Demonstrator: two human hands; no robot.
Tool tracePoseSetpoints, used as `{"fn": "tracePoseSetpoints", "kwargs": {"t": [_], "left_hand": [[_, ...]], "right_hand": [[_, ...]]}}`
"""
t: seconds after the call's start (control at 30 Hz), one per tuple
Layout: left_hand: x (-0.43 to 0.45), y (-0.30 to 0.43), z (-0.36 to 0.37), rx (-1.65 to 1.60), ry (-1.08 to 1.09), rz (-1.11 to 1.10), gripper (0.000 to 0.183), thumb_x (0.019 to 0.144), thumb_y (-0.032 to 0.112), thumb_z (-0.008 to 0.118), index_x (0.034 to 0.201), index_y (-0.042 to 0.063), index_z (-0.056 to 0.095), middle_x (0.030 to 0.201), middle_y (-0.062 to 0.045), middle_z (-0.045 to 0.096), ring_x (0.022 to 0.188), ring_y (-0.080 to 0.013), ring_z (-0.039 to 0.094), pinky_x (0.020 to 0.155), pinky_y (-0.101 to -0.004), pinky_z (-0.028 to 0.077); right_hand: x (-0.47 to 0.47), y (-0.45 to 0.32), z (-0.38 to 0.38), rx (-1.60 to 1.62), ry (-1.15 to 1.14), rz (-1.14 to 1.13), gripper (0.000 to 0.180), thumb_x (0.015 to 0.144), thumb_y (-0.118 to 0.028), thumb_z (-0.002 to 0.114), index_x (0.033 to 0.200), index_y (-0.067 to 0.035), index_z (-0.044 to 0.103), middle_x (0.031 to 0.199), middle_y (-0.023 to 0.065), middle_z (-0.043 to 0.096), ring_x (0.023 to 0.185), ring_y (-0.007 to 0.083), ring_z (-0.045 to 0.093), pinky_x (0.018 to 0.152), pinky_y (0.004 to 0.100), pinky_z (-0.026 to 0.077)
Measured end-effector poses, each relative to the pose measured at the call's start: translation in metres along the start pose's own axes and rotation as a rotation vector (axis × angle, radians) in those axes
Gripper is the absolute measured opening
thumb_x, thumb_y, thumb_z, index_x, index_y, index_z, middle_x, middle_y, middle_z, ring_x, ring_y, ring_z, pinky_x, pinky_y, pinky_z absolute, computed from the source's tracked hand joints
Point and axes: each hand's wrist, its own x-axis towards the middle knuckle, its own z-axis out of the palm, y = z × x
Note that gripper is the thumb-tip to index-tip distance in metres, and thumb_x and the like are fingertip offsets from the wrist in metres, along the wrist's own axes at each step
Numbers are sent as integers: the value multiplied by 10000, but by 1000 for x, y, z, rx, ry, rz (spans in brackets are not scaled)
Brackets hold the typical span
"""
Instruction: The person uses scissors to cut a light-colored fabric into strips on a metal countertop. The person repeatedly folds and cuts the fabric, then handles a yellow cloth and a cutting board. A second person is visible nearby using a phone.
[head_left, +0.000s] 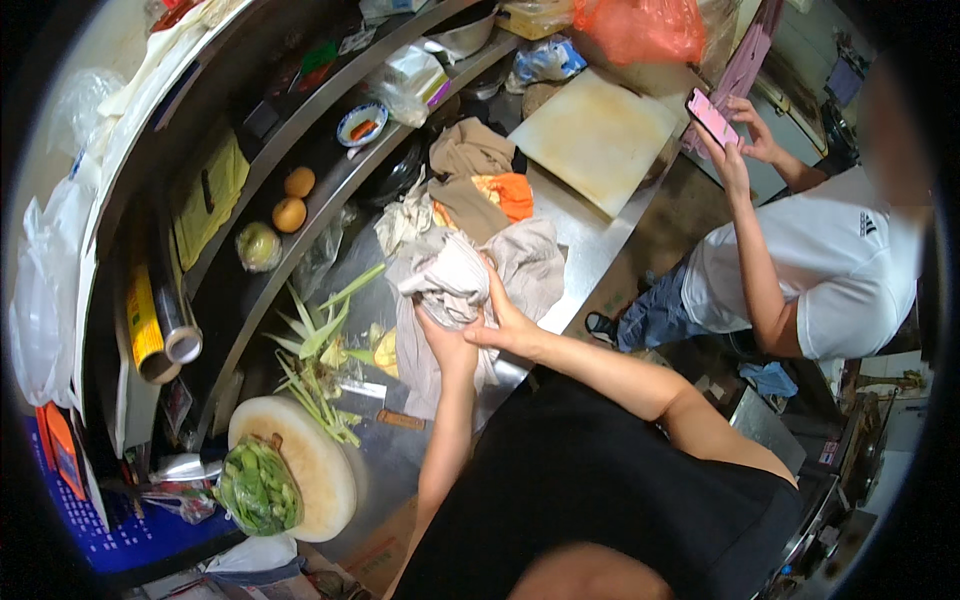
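Observation:
A bunched pale grey cloth (450, 277) is gripped between both hands above a metal worktop. My left hand (448, 341) cups its lower side, while my right hand (504, 311) holds its right side, the thumb near the left hand. Beneath and beside the bundle a larger greyish cloth (532, 259) lies spread and crumpled. Brown cloth (472, 202) with orange patterned fabric (510, 196) is heaped beyond it. Left of the hands are green leafy trimmings (322, 345). A wooden handle (401, 418) lies close to the cloth's lower edge.
A round cutting board (337, 480) carries bagged green vegetables (259, 487). A rectangular cutting board (600, 139) lies at the far end. Curved-looking metal shelves (315, 217) with fruit (289, 214) and a bowl (362, 124) line the left. A person (802, 262) with a phone (712, 118) stands at right.

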Motion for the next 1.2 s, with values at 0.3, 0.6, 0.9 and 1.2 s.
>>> {"fn": "tracePoseSetpoints", "kwargs": {"t": [0.3,0.6,0.9,1.2], "left_hand": [[20,47,98,203,-239,272,1125,687,116,788,1514,-47,43,1521,-293,211,1417,-434,203,1147,-494,193],[93,74,199,-192,-613,12,878,855,-21,635,1549,67,105,1537,-235,281,1402,-310,335,1067,-370,354],[150,41,220,-89,-467,-100,605,969,100,569,1498,67,277,1386,-191,499,1258,-243,510,988,-352,464],[224,4,278,-276,-386,-297,164,940,58,586,1074,48,492,1238,-168,610,1127,-192,584,916,-276,469]], "right_hand": [[49,16,-118,390,300,338,684,770,-110,794,1356,12,463,1270,101,580,1182,212,550,1011,349,442],[62,2,-248,720,536,219,496,834,-134,717,1275,14,545,1154,118,649,1007,212,652,885,351,546],[91,18,-342,345,735,-3,509,789,-19,754,1251,0,542,1144,66,639,1014,159,628,910,312,510],[119,117,-393,-170,908,68,769,674,-100,855,1326,15,464,1250,116,577,1171,209,546,1013,333,432]]}}
